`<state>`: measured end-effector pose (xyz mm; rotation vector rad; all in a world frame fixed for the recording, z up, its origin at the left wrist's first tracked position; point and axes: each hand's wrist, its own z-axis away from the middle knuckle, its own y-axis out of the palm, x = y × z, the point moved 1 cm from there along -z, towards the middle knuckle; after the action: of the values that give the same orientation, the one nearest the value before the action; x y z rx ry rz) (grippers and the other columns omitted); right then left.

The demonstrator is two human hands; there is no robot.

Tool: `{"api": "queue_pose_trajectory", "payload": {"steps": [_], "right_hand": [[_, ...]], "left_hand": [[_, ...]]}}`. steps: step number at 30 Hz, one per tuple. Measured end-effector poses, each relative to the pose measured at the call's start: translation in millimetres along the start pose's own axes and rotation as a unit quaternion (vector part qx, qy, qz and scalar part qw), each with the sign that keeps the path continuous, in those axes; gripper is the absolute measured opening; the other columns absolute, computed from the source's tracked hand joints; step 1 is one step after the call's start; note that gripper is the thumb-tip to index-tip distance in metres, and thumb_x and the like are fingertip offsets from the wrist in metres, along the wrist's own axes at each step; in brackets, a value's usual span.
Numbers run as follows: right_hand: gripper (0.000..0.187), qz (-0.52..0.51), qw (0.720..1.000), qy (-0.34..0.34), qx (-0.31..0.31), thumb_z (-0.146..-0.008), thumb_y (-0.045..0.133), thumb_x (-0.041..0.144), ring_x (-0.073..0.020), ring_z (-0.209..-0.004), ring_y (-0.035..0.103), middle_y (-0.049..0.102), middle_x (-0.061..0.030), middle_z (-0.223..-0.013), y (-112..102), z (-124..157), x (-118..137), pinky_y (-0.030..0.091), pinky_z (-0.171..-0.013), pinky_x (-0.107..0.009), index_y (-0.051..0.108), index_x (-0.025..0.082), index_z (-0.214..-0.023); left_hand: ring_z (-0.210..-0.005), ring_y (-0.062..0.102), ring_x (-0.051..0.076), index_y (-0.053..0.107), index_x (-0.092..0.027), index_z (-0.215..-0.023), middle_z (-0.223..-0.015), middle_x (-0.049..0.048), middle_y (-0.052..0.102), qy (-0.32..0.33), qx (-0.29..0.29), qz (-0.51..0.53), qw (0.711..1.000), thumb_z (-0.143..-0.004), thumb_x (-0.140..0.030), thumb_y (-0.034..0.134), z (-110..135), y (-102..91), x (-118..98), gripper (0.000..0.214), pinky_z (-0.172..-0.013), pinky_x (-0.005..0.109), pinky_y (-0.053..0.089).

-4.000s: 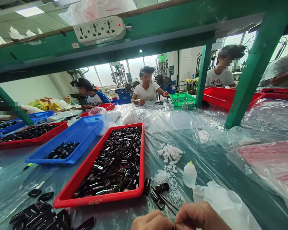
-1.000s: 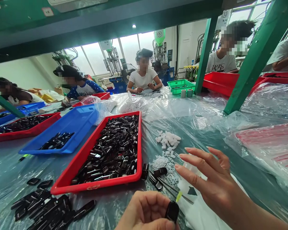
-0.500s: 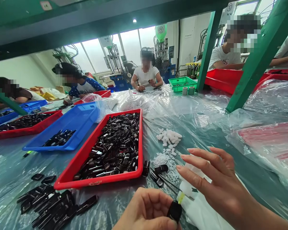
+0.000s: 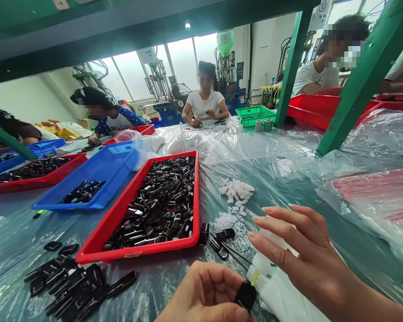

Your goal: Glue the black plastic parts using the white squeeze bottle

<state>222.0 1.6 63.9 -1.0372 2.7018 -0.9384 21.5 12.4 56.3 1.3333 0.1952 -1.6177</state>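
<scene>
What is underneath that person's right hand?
Under the right hand, part of a tipped white bottle shows, its yellow tip at the black piece in the left hand. A white sheet lies below. The rest of the bottle is covered.

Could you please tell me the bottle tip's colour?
The bottle tip is yellow-green, seen in the head view.

I have the main tray (image 4: 196,201) on the surface (image 4: 289,188), parts (image 4: 161,201) inside it; a second tray (image 4: 116,172) lies to its left, loose parts (image 4: 74,288) at near left; white-free of them, chips (image 4: 238,190) lie to its right, shavings (image 4: 228,223) nearer; the left hand (image 4: 208,290) with its held part (image 4: 246,295) is in front; the bottle (image 4: 263,264) sits in the right hand (image 4: 309,259), as far as I can tell.
</scene>
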Motion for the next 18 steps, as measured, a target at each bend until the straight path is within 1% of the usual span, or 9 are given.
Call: {"api": "queue_pose_trajectory", "payload": {"steps": [11,18], "right_hand": [[0.034,-0.016,1.0,-0.006,0.0,-0.094,0.031,0.014,-0.0212,-0.115,0.049,0.066,-0.0052,-0.107,-1.0,-0.2,-1.2,0.03,-0.1,-0.045,0.063,0.022,-0.104],[0.034,-0.029,0.999,-0.015,0.008,-0.095,0.03,0.014,-0.0226,-0.116,0.047,0.064,-0.0065,-0.109,-1.7,1.2,-0.8,0.032,-0.1,-0.046,0.062,0.02,-0.106]], "left_hand": [[-0.063,0.065,0.011,0.07,-0.011,-0.08,-0.072,0.0064,0.072,0.0,-0.018,0.011,1.0,-0.057,-0.029,0.084,2.1,2.5,-0.7,0.032,-0.062,0.018,0.045],[-0.064,0.066,0.01,0.071,-0.012,-0.081,-0.072,0.0057,0.073,-0.007,-0.014,0.015,1.0,-0.057,-0.028,0.084,2.1,2.3,-1.8,0.031,-0.062,0.017,0.045]]}}
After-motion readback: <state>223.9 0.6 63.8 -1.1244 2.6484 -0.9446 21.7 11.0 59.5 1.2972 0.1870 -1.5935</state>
